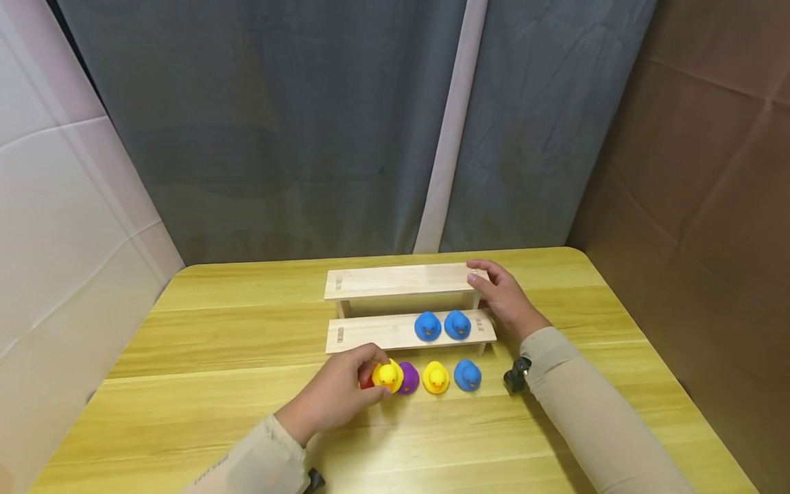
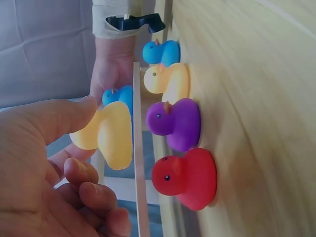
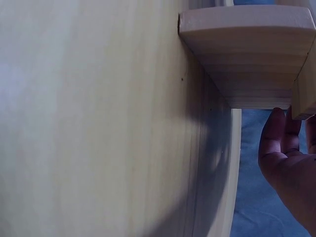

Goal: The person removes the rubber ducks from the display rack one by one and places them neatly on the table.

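In the lower middle of the head view, the left hand [image 1: 339,387] pinches the held yellow duck [image 1: 387,375] between thumb and fingers, raised off the tabletop [image 1: 216,398]. From where I stand it covers part of the purple duck [image 1: 410,379] behind it. The left wrist view gives me the red duck [image 2: 190,178] whole, at the lower middle of that frame, at the near end of a row on the tabletop; in the head view the hand and the held duck mostly hide it. Past the purple one, to the right in the head view, come the second yellow duck [image 1: 435,378] and the front blue duck [image 1: 468,376], standing apart from each other.

Above that row, at the centre of the frame, stand two pale wooden boards on legs. The lower board [image 1: 373,334] carries two blue ducks [image 1: 428,326] side by side on its right half. The right hand [image 1: 509,298] grips the right end of the upper board [image 1: 395,280], its thumb on top.

Both arms wear beige sleeves [image 1: 592,405]. A grey curtain [image 1: 308,137] fills the top of the frame, with white cloth [image 1: 68,178] at the left and brown cloth [image 1: 703,185] at the right.
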Available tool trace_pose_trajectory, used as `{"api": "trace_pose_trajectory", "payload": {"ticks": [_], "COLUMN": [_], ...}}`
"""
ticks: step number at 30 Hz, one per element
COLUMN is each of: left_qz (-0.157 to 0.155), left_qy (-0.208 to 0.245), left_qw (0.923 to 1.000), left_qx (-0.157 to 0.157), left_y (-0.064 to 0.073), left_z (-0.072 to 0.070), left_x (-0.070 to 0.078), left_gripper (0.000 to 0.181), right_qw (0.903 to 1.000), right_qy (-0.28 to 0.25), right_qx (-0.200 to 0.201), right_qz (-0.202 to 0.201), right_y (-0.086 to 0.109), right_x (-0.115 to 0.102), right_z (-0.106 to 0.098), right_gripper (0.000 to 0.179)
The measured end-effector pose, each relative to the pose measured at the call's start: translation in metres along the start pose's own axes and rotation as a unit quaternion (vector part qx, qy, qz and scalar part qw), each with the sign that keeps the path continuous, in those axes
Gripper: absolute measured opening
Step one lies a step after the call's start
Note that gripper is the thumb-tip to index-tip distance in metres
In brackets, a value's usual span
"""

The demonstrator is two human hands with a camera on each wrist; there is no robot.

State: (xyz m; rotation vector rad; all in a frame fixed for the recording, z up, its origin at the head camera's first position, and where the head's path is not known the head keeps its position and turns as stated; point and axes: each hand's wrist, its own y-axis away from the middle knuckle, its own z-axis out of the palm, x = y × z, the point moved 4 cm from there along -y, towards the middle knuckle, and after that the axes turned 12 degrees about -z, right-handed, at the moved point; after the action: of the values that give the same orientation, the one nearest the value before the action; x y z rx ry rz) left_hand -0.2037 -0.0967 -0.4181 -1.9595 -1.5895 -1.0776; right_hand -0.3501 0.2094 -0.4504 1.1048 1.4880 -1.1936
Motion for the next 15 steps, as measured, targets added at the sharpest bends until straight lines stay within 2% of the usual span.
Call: {"api": "trace_pose_trajectory", "payload": {"ticks": [7, 15], "left_qz": [0.021, 0.009], "left_qy": [0.003, 0.005], "left_qw": [0.9998, 0.9998], "left_qx": [-0.005, -0.015], "left_y": [0.0026, 0.0063], "left_z": [0.0034, 0.0075], "left_x": [-0.0003, -0.0053], "left_gripper": [0.028, 0.028], "right_qw": [1.0, 1.0], "right_qy": [0.002, 0.001], "right_qx": [-0.003, -0.002], "right_qz": [0.002, 0.001], "right_y": [0.0002, 0.0005], "right_x": [-0.0014, -0.0019], "right_z": [0.0003, 0.001], "right_gripper": [0.05, 0.049]}}
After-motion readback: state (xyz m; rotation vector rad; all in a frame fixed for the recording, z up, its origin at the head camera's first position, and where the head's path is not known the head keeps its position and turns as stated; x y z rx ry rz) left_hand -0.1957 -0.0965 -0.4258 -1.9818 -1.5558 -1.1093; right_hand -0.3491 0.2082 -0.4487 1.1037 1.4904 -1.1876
